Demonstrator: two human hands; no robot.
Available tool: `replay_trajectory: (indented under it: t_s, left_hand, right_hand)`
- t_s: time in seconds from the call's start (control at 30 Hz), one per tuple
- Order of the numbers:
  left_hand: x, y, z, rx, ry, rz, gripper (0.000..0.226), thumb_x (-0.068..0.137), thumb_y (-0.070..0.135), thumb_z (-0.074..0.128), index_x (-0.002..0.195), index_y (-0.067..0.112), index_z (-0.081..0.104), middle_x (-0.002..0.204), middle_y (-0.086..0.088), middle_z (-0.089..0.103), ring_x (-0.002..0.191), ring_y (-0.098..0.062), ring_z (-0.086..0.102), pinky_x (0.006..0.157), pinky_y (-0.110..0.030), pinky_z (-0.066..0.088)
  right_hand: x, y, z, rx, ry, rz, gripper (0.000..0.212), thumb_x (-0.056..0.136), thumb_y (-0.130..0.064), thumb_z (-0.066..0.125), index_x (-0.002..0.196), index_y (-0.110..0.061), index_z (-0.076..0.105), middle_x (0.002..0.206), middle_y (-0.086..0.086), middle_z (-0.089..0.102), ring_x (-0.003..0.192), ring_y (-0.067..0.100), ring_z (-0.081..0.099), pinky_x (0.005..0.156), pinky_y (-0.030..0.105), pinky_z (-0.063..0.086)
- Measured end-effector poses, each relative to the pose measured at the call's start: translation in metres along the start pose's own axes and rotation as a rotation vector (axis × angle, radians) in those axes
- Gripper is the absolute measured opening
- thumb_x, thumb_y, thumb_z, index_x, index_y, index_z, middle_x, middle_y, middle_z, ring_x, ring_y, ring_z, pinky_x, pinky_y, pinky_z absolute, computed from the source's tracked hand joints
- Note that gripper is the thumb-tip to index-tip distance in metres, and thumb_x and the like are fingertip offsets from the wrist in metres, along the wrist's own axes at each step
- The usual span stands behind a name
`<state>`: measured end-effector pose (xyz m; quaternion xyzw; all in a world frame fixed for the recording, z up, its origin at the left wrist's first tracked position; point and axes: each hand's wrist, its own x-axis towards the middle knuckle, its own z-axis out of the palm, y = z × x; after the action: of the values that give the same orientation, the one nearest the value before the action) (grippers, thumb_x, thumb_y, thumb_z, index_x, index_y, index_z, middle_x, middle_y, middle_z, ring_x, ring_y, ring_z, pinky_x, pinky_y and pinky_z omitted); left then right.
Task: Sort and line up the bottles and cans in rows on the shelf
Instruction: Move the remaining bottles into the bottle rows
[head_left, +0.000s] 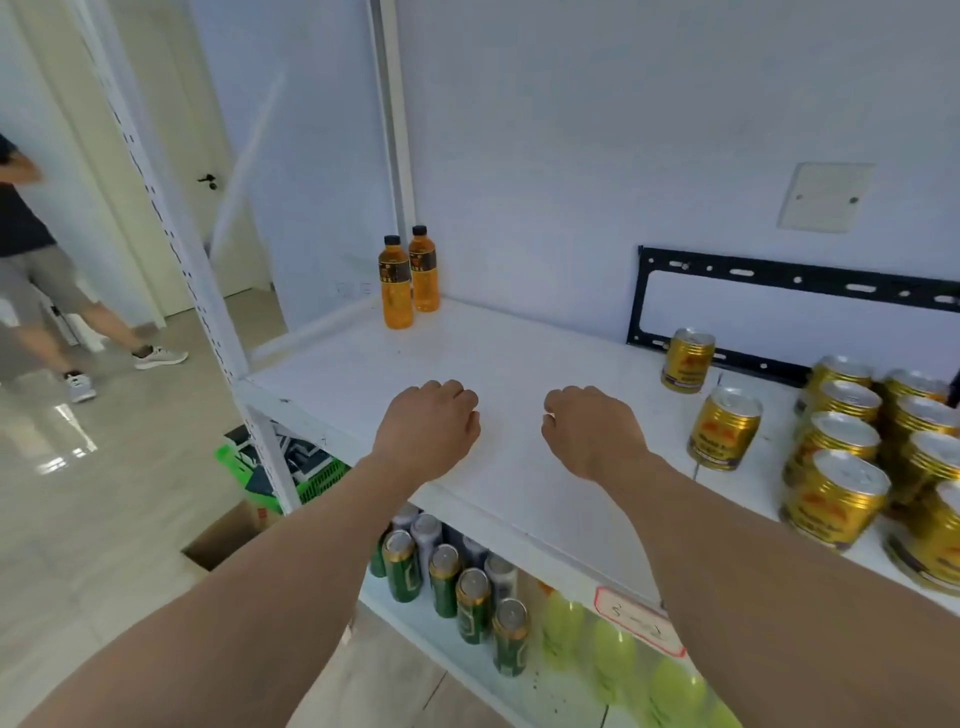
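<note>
Both my hands hover over the bare middle of the white shelf (363, 358). My left hand (428, 426) and my right hand (589, 428) have the fingers curled under, and neither holds anything. Two orange bottles (397, 283) with black caps stand upright side by side at the far left corner. At the right, several gold cans (836, 496) stand in two rows, with one gold can (723, 428) apart in front of them and another (687, 360) farther back near the wall.
A black metal bracket (795, 280) leans on the wall behind the cans. The lower shelf holds green cans (472, 605), grey cans and green bottles (613, 649). A green basket (317, 475) and a cardboard box (223, 538) sit on the floor at left, where a person (31, 280) walks.
</note>
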<state>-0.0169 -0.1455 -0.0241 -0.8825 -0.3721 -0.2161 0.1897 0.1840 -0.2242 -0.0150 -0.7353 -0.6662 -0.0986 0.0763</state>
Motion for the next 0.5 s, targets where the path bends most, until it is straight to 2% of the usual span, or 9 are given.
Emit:
replay_trajectory:
  t_s: [0.1,0.23,0.37,0.5]
  left_hand:
    - [0.029,-0.042,0.031,-0.036,-0.038,-0.1,0.03,0.093,0.032,0.047,0.088,0.014,0.071,0.084,-0.002,0.068,0.068,-0.025,0.063,0.052,-0.033,0.049]
    - [0.068,-0.092,0.058,-0.088,-0.085,-0.267,0.035,0.099,0.037,0.044,0.121,0.02,0.065,0.118,0.003,0.065,0.099,-0.02,0.061,0.073,-0.034,0.053]
    - [0.104,-0.141,0.09,-0.218,-0.1,-0.486,0.049,0.098,0.044,0.045,0.141,0.02,0.045,0.143,0.002,0.049,0.123,-0.02,0.051,0.093,-0.035,0.048]
    - [0.146,-0.191,0.132,-0.449,-0.047,-0.716,0.073,0.093,0.053,0.053,0.15,0.016,0.027,0.157,-0.004,0.029,0.14,-0.024,0.033,0.11,-0.041,0.034]
  right_hand:
    - [0.063,-0.007,0.019,0.01,0.022,-0.021,0.028,0.103,-0.028,0.034,0.112,-0.016,0.057,0.104,0.001,0.06,0.096,0.022,0.055,0.077,0.035,0.048]
    - [0.145,-0.017,0.041,0.063,-0.004,-0.006,0.029,0.103,-0.029,0.035,0.117,-0.017,0.057,0.109,0.001,0.062,0.102,0.022,0.056,0.077,0.034,0.046]
    - [0.219,-0.036,0.055,0.207,-0.023,0.061,0.034,0.103,-0.035,0.035,0.122,-0.017,0.056,0.112,0.001,0.064,0.106,0.023,0.057,0.081,0.035,0.045]
    - [0.304,-0.058,0.07,0.52,-0.043,0.246,0.044,0.101,-0.046,0.041,0.135,-0.019,0.049,0.127,0.0,0.062,0.118,0.023,0.056,0.094,0.036,0.044]
